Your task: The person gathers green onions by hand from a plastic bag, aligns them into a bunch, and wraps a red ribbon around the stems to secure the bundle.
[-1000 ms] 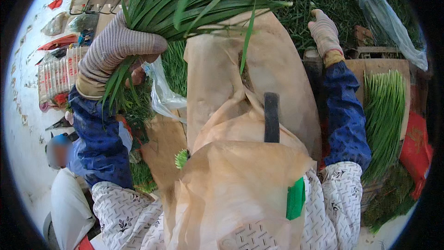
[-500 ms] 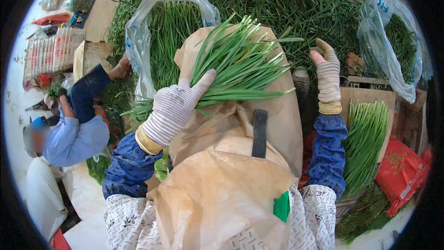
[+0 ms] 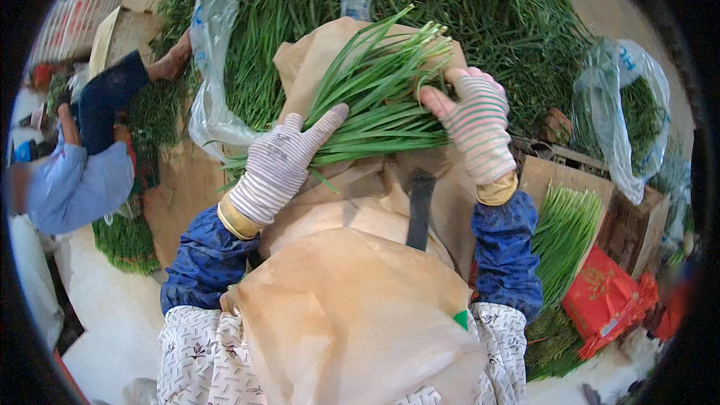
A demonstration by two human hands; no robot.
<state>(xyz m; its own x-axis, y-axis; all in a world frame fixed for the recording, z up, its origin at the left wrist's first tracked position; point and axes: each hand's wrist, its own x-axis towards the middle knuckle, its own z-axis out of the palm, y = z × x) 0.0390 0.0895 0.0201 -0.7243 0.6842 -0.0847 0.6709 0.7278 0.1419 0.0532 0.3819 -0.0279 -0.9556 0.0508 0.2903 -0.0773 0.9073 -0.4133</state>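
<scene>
Head view: landmark = tan apron [image 3: 352, 277]. Chive bunch [image 3: 375, 112] lies across the apron's far part, over the lap, pale cut ends to the right, leaf tips to the left. Left hand [image 3: 277, 161], gloved, is closed on the leaf end, thumb laid along the top. Right hand [image 3: 476, 124], gloved, half-curled at the stem end, thumb apart from the fingers, touching the bunch edge; can't tell if it's pinching stems.

Progress, my read: partway. Done: aligned stack [image 3: 566, 236] right of the apron, ends squared up on cardboard [image 3: 534, 172]. Left: the bunch in hand looks ragged, stem ends uneven, some leaves straying; loose heap [image 3: 480, 15] beyond the apron is large, so plenty remains. Can't judge how much of that is usable.

Counts: hands in work, 2. Bunch in hand, 1. Aligned stack on the right, 1. Loose heap, 1; single leaves not countable. Clear plastic bags with greens inside, 2: left plastic bag [image 3: 212, 60] beyond-left of the apron, right plastic bag [image 3: 632, 172] off its far right. Red bag [image 3: 604, 296], 1 clear one, right of the apron. Co-worker [image 3: 86, 180], 1 on the apron's left; right rim too blurred to count.
</scene>
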